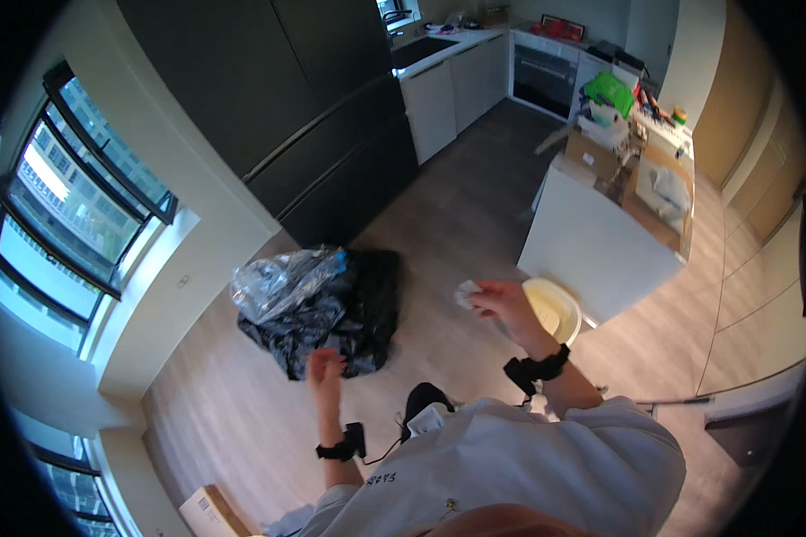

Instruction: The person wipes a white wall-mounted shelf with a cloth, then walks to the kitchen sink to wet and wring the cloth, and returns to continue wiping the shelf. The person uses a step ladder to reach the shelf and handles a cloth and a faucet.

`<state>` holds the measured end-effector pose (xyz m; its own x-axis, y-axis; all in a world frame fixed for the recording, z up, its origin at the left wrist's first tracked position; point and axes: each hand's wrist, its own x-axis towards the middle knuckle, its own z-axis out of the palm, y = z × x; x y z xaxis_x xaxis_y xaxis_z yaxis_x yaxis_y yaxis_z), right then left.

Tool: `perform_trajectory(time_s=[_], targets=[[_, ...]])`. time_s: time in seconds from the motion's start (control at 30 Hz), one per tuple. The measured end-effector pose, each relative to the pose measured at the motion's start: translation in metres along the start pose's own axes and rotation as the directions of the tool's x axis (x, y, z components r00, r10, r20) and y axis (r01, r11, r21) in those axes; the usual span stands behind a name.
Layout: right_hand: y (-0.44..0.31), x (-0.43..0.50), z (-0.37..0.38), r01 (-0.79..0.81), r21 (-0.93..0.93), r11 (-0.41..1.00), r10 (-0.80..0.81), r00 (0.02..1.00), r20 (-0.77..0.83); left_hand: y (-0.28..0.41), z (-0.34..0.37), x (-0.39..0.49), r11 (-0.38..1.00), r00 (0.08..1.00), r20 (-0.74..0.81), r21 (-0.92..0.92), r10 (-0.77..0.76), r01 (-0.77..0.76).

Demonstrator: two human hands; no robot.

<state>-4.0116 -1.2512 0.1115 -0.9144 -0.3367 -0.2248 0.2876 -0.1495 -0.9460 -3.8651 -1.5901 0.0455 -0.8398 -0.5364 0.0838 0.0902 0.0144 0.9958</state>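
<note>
Between the fingertips of my right hand [507,305] is a small crumpled white wad [467,295], perhaps tissue or thin plastic. A pale yellow plastic basin [573,305] stands on the floor just beyond that hand, partly hidden by it. My left hand [326,369] hangs with loosely bent fingers in front of the near edge of a black plastic bag [369,288]; whether it touches the bag is unclear. Crumpled clear plastic wrap [275,278] lies on top of the black bag. Both wrists wear black straps with small devices.
A white counter end [598,241] rises behind the basin, its top loaded with cardboard boxes [591,154] and a green bag [608,94]. Tall dark cabinets [262,87] stand beyond the black bag. Windows [80,181] line the left wall. A flat cardboard box [211,513] lies at lower left.
</note>
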Motion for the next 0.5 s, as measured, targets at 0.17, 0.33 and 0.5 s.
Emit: perform_trajectory(time_s=[0.17,0.33,0.5], targets=[[-0.041,0.187,0.024,0.058,0.003,0.998,-0.058,0.993,0.103,-0.058,0.010,0.172,0.977,0.997,-0.077,-0.211,-0.007,-0.009],[-0.082,0.336,-0.005,-0.036,0.025,0.999,0.040,0.985,-0.167,-0.096,0.086,0.364,0.971,0.979,0.046,-0.123,-0.199,0.204],[-0.154,0.427,-0.100,0.252,0.023,0.967,-0.215,0.867,-0.449,-0.071,0.233,0.579,0.991,0.920,0.374,-0.009,-0.121,0.134]])
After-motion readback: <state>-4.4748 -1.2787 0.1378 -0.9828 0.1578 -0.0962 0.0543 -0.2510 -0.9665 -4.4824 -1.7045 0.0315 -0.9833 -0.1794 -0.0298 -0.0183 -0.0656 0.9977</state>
